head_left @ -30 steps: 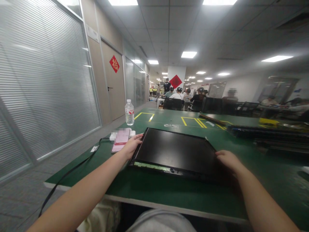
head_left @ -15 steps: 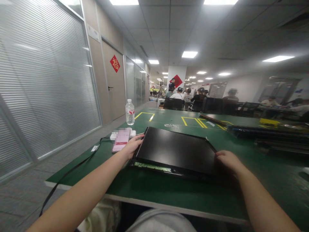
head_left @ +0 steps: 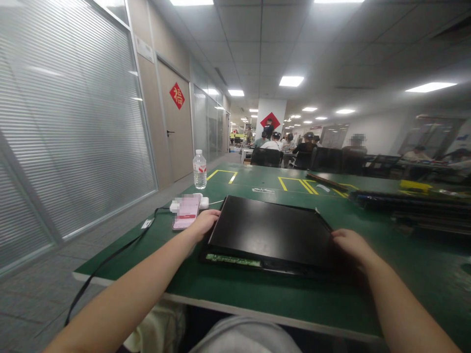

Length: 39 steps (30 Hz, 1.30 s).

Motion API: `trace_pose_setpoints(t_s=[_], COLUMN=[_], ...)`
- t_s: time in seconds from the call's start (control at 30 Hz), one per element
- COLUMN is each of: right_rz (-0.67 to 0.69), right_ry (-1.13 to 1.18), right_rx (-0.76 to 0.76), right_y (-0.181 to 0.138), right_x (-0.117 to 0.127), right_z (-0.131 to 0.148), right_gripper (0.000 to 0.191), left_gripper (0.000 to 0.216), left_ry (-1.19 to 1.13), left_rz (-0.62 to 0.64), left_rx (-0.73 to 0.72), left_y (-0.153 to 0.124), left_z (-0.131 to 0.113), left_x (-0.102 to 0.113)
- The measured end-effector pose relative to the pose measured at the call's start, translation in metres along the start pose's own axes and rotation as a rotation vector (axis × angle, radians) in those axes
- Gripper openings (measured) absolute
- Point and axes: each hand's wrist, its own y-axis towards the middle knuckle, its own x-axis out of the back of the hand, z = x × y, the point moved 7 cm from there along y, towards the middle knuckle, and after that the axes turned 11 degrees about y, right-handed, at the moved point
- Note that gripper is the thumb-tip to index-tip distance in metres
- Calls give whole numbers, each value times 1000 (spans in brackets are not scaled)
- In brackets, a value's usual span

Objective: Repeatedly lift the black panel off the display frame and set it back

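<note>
A black screen panel (head_left: pixel 272 230) sits toward the near side of the green tabletop (head_left: pixel 257 289), the left hand (head_left: pixel 206 223) pinching its left edge, the right hand (head_left: pixel 351 245) its right. A phone (head_left: pixel 188 211) and water bottle (head_left: pixel 200 170) stand leftward, yellow tape (head_left: pixel 290 178) beyond; past a door (head_left: pixel 178 142), people (head_left: pixel 273 143) sit under ceiling lights (head_left: pixel 292 81).

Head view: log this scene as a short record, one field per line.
Left hand: at the left edge of the black panel
Right hand: at the panel's right edge
Panel detail: green strip showing along the near side
Table: green, marked with yellow tape
Left of panel: phone; upright water bottle beyond it
Right side: long dark parts, blurred
Background: several people, most seated
</note>
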Motion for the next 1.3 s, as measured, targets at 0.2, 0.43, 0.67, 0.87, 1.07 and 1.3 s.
trace_pose_setpoints(t_s=[0.2, 0.43, 0.67, 0.87, 1.07, 1.3], right_rz=[15, 58, 18, -55, -88, -77], right_ry=[-42, 5, -24, -18, 38, 101], right_rx=[54, 67, 46, 49, -11, -31], right_y=[1, 2, 4, 4, 2, 0], right_x=[0, -8, -4, 2, 7, 5], right_z=[5, 4, 3, 2, 2, 4], right_gripper=[28, 29, 20, 31, 38, 42], left_gripper=[13, 23, 27, 24, 32, 49], left_ry=[228, 364, 433, 317, 228, 145], left_rz=[-117, -124, -124, -111, -131, -114], left_rx=[-100, -156, -229, -309, -358, -430], left_y=[-4, -6, -5, -15, -22, -22], left_z=[-9, -11, -15, -31, -43, -46], left_x=[8, 9, 9, 4, 4, 4])
